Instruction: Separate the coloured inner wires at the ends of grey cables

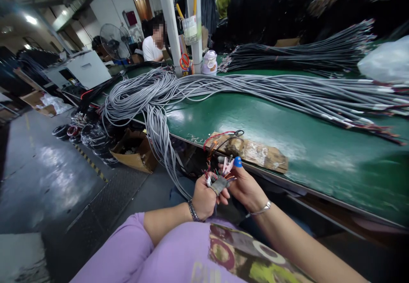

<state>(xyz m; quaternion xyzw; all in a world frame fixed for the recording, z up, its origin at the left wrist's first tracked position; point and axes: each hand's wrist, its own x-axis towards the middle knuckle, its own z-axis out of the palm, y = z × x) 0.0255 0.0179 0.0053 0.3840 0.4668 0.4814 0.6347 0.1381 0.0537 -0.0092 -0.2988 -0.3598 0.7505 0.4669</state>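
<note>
Near the table's front edge, my left hand (205, 197) is closed around a grey cable end (219, 185) with thin coloured wires fanning out of it. Close beside it on the right is my right hand (245, 186), its fingers bent around a small pink and white clip (227, 166). A blue cover (237, 162) sits on one of its fingertips. Just beyond the hands lies a worn wooden board (262, 153), with a red and a black wire at its left end. My fingers partly hide the cable end.
Long grey cables (255, 85) run across the green table (319, 163) and hang over its edge at left. Black cables (297, 53) lie behind. A white post (169, 14) stands near a seated person (152, 46). An open cardboard box (137, 153) is below.
</note>
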